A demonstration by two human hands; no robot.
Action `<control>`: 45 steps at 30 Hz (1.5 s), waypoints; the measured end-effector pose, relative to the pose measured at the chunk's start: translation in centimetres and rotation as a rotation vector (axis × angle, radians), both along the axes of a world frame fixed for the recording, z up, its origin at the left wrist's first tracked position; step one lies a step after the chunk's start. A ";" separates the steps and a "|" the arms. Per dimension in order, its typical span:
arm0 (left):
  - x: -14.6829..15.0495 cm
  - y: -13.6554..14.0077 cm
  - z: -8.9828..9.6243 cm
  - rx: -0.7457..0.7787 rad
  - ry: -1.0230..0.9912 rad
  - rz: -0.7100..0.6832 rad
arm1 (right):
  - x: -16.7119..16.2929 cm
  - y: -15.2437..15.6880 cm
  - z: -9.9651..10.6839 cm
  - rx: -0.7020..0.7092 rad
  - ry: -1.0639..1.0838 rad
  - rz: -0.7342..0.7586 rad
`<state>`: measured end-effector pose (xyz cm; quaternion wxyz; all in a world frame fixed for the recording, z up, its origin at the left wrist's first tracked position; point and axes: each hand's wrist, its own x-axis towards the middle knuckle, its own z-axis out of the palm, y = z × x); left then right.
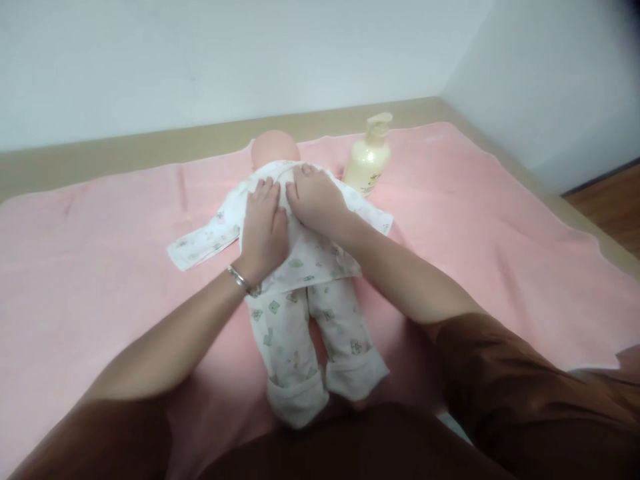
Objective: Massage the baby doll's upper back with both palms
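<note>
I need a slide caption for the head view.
Left hand and right hand on a doll's white shirt, pump bottle nearby on pink cloth.

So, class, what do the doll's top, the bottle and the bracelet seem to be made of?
Top: matt printed cloth, perhaps cotton, judging by its loose drape and thin hem. Bottle: glossy, probably plastic, with bright highlights on its smooth shoulder. Bracelet: likely polished metal, silvery with sharp glints.
</note>
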<state>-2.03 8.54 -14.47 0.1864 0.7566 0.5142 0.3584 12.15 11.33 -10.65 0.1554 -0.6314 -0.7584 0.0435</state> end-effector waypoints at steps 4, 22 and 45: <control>-1.7 2.5 -0.9 -0.048 -0.117 0.109 | -1.2 -2.1 0.2 0.023 -0.080 0.010; -1.5 2.8 -0.7 -0.008 -0.092 0.178 | -1.1 -0.8 -0.7 -0.059 0.109 0.036; -1.0 1.9 0.6 -0.096 0.072 0.086 | -0.6 -2.1 0.7 0.048 -0.070 0.103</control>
